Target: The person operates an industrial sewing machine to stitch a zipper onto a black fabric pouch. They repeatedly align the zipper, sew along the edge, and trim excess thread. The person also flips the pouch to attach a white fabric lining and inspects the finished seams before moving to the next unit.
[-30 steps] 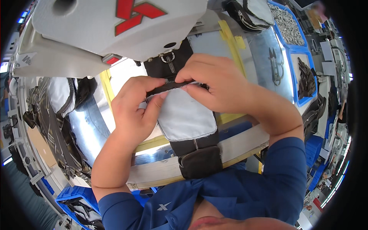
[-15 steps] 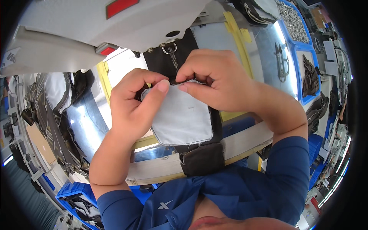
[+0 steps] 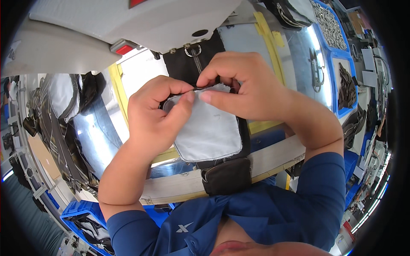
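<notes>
A pale grey fabric panel (image 3: 209,136) with rounded corners and a stitched edge lies over a black fabric strip (image 3: 173,68). My left hand (image 3: 158,115) pinches the panel's far edge between thumb and fingertips. Close beside it, my right hand (image 3: 252,85) pinches the same edge, its thumb on the pale side. What lies folded between the fingertips is mostly hidden. Beyond my hands the strip carries a metal zipper (image 3: 197,65) and a D-ring (image 3: 193,50). At the strip's near end, a small black zipped pouch (image 3: 227,177) hangs over the table edge.
A large pale machine housing (image 3: 141,30) overhangs the far side. Dark striped fabric pieces (image 3: 64,145) lie at the left. On the right are a blue bin of metal hardware (image 3: 329,25) and a blue tray (image 3: 354,85) with dark cloth. Yellow tape (image 3: 271,47) lines the worktop.
My left hand has moved slightly right along the panel's edge, nearer the right hand's fingertips. More of the edge shows bunched up by the right fingers. The whole view has shifted a little.
</notes>
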Demonstrator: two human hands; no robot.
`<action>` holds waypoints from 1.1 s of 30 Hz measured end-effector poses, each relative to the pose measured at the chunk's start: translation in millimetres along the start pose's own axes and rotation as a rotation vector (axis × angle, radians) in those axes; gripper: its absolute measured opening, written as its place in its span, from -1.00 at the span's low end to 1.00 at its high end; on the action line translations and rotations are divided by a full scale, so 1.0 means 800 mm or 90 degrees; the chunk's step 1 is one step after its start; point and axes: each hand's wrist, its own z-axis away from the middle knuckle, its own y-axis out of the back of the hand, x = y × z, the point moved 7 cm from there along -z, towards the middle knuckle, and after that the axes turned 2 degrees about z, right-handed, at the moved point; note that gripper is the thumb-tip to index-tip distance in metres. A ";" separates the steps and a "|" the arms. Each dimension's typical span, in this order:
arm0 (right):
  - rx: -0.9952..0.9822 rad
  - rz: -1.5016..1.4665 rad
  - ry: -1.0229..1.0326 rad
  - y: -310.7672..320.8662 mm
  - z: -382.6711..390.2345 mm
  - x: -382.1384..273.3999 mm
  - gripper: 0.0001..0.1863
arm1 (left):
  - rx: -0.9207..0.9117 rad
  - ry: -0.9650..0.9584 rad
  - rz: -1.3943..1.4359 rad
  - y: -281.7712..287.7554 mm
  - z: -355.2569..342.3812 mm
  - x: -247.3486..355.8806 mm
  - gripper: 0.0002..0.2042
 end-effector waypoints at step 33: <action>0.055 -0.006 0.036 -0.003 0.002 0.009 -0.89 | -0.011 0.037 0.017 -0.005 0.001 -0.004 -0.91</action>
